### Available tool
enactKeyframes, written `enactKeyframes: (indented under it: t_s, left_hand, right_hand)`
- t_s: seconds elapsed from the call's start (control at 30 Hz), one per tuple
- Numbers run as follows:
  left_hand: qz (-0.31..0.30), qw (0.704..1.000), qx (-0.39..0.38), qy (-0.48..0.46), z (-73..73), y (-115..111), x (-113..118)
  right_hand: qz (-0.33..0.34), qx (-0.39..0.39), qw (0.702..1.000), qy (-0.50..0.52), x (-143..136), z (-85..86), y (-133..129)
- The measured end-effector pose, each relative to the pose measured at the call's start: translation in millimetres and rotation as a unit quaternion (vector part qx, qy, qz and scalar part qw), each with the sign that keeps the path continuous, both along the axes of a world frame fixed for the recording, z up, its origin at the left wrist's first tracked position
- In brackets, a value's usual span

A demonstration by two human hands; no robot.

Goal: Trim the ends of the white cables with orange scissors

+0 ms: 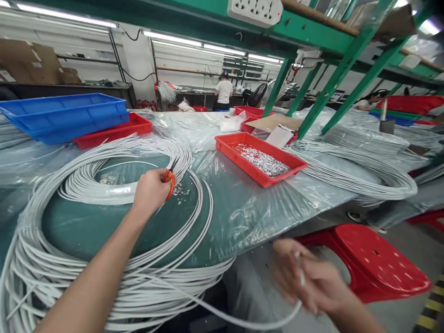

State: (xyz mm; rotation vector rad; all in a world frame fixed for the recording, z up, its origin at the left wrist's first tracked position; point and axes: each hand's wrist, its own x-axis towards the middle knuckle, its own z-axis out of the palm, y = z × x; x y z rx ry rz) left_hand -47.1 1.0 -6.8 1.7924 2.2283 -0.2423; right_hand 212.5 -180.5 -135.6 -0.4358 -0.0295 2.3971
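nearest, the blurred right hand (305,277) is closed around one white cable (243,319) off the table's near edge, while the left hand (151,189) grips orange-handled scissors (170,178) over the big cable coil (104,259), most of it apparently still uncut.

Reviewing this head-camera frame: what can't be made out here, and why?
- Right hand: motion-blurred; its grip on the white cable is unclear.
- Orange-handled scissors: the left hand covers most of the handles; the blades are too small to tell if open.
- Metal pieces in the red tray: too small to identify.
- Cable coil: cut off by the left and bottom edges.
- Distant person: too small for detail.
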Motion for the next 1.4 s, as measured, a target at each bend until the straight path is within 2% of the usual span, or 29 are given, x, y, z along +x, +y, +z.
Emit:
enactKeyframes:
  t_s: [0.07,0.1,0.13,0.17,0.23,0.27,0.33,0.43,0.5,0.53,0.57,0.63,0.67,0.77,0.83,0.93,1.23,1.33,1.4]
  left_hand:
    - [0.001,1.000,0.004,0.004,1.6,-2,6]
    - [-0.001,1.000,0.001,0.010,2.9,-3,9]
    - [-0.003,1.000,-0.006,0.019,4.5,-5,12]
    - [-0.005,0.999,-0.014,0.028,6.2,-6,15]
    - [-0.006,0.998,-0.029,0.048,8.6,-8,18]
    - [-0.007,0.998,-0.034,0.054,8.7,-8,18]
    - [-0.015,0.998,-0.034,0.053,6.1,-7,14]
    - [-0.035,0.999,-0.019,0.037,-1.6,-4,2]
    - [-0.043,0.998,-0.012,0.033,-5.7,-2,-5]
    - [-0.047,0.998,-0.011,0.031,-6.8,-1,-7]
    - [-0.052,0.998,-0.011,0.029,-7.4,-1,-9]
    - [-0.061,0.998,-0.014,0.023,-7.1,-1,-10]
    - [-0.065,0.998,-0.015,0.020,-6.6,-1,-11]
    - [-0.068,0.997,-0.014,0.015,-5.2,-1,-12]
    - [-0.068,0.998,-0.012,0.013,-4.7,-1,-13]
    - [-0.067,0.998,-0.011,0.012,-4.4,0,-15]
    - [-0.067,0.997,-0.017,0.016,-5.9,1,-16]
    - [-0.067,0.998,-0.018,0.014,-6.0,2,-16]
    - [-0.066,0.998,-0.018,0.013,-5.4,2,-16]
  right_hand:
    - [0.087,-0.106,0.990,-0.016,-32,-24.9,-43]
    - [0.117,-0.150,0.979,-0.068,-49,-37.1,-61]
    - [0.158,-0.152,0.968,-0.118,-63,-47.7,-76]
    - [0.196,-0.106,0.961,-0.165,-71,-55.8,-85]
    - [0.265,0.060,0.939,-0.211,-72,-60.6,-86]
    - [0.305,0.142,0.920,-0.199,-63,-56.2,-77]
    - [0.365,0.278,0.879,-0.132,-36,-35.4,-45]
    - [0.353,0.416,0.835,-0.074,2,4.7,17]
    - [0.282,0.485,0.816,-0.142,9,18.3,56]
    - [0.227,0.519,0.797,-0.208,7,18.6,73]
    - [0.173,0.549,0.766,-0.286,1,14.6,89]
    - [0.080,0.586,0.674,-0.443,-17,-2.1,118]
    - [0.054,0.588,0.631,-0.503,-28,-12.4,131]
    - [0.031,0.585,0.585,-0.561,-54,-39.5,162]
    - [0.033,0.600,0.558,-0.572,-65,-49.5,175]
    - [0.046,0.638,0.506,-0.578,-75,-54.0,186]
    - [0.096,0.777,0.329,-0.529,-86,-44.4,200]
    - [0.107,0.803,0.293,-0.508,-89,-40.8,205]
    - [0.112,0.812,0.282,-0.499,-90,-38.3,209]
